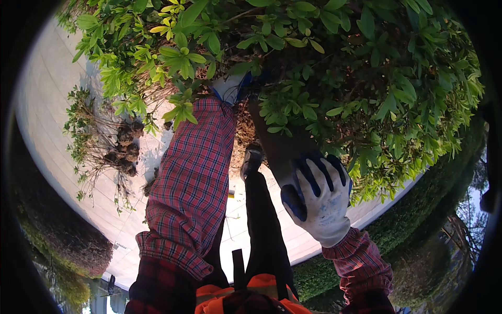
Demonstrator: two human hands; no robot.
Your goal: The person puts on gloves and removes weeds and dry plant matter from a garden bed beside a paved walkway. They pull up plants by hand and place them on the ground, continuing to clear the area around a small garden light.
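Observation:
My left hand [228, 87], in a white and blue work glove, reaches in among the stems of a green leafy shrub [290, 43]. Leaves cover its fingers, so what it touches is hidden. My right hand [323, 200], in a matching glove, is over the near end of a dark brown, flat, blurred thing [280, 141] that narrows towards the shrub's base. Its palm is turned away, so I cannot tell whether it grips this. Dry brown leaf litter [245, 125] lies under the shrub, between my arms.
Several uprooted plants with soil-covered roots [127, 149] lie on the pale paving [47, 82] to the left. My dark shoe [251, 160] stands beside the litter. A small yellow thing [231, 194] is on the paving. Trimmed hedges [59, 231] border the paving.

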